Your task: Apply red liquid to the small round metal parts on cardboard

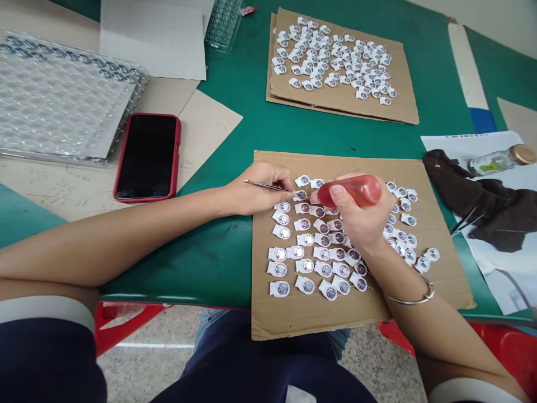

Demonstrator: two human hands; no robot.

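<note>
My left hand [264, 187] is closed around thin metal tweezers [265, 185], whose back end sticks out to the left. Its fingertips are at the white tab of one small round disc piece [299, 195]; I cannot tell whether they pinch it. A red squeeze bottle [356, 190] lies in my closed right hand [367, 218], tilted so that its narrow end points left at that piece. Both hands are over a brown cardboard sheet [285, 319] carrying rows of such pieces, each a silvery disc with a white tab. My right hand hides part of the rows.
Behind lies a second cardboard stack [344, 106] covered with similar pieces. A red-cased phone [147, 157] and a clear blister tray [62, 101] are at left. At right are a dark cloth [495, 207], a capped glass jar [499, 161] and another metal tool [465, 221].
</note>
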